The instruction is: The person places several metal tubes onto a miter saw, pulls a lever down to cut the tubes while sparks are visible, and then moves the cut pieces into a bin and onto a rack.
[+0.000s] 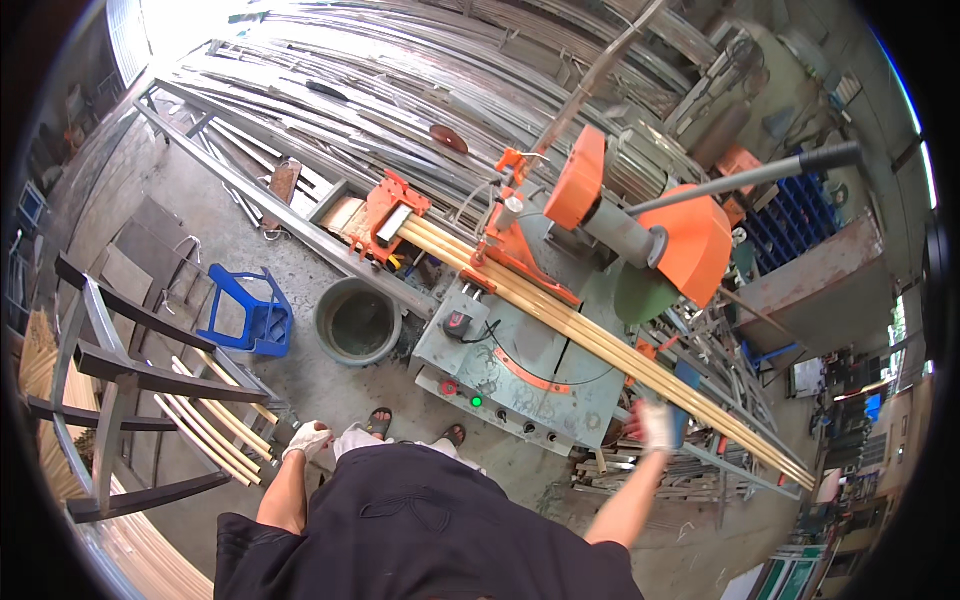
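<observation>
Several long, pale yellow bars [590, 325] lie side by side across the grey saw table [460, 365] and run past its right end. An orange-guarded cutting saw [690, 245] stands behind them, its green disc beside the bars. At the bars' left end is an orange clamp [388, 212]. My right hand [654, 424], in a white glove with red on it, is near the table's right edge, next to a blue piece [686, 403]; its fingers are smeared, and contact cannot be made out. Beside my thigh, my gloved left hand [309, 438] hangs with curled fingers, nothing visible in it.
A blue plastic stool [250, 310] and a grey tub [358, 320] stand on the floor left of the saw. A dark metal rack [150, 370] at left holds short yellow bars [215, 430]. Long metal profiles [380, 130] are stacked at the back.
</observation>
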Available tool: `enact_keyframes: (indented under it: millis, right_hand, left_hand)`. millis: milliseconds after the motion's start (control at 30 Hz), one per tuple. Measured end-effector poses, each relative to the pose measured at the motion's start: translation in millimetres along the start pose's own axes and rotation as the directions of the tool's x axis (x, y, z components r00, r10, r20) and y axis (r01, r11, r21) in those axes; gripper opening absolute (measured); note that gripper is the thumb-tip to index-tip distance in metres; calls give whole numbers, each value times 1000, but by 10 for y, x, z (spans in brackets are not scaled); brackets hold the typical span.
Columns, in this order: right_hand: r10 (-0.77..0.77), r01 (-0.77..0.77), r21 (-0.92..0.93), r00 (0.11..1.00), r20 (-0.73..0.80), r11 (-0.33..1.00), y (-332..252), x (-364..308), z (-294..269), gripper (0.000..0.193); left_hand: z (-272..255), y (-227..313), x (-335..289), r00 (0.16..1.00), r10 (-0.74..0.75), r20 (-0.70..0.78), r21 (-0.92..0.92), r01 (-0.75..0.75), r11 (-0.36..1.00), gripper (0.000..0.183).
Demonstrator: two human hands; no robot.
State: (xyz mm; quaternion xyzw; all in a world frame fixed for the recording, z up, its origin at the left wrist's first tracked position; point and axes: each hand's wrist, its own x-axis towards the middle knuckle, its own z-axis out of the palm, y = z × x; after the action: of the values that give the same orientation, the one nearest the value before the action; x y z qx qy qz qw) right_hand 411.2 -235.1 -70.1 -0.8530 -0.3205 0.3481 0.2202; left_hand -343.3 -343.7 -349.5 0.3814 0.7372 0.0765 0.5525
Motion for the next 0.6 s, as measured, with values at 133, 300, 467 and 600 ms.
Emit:
enact_keyframes:
  millis: [133, 300, 467, 600]
  right_hand:
    - [-686, 713, -145, 569, -454, 686, -2017, -887, -1372, 40]
    - [-834, 897, -279, 155, -529, 343, -3925, -1715, -3443, 55]
    - [-958, 806, -519, 220, -182, 284, -5238, -1293, -3682, 64]
    - [-837, 268, -941, 547, -28, 206, -5643, -878, -3395, 45]
  left_hand:
    - [-229, -22, 78, 995, -98, 15, -153, 99, 983, 35]
    - [-289, -123, 346, 991, -72, 113, 86, 62, 994, 31]
    - [-362, -678, 301, 999, -47, -26, -37, 47, 998, 30]
    - [-280, -1242, 9, 974, -217, -58, -309, 190, 932, 46]
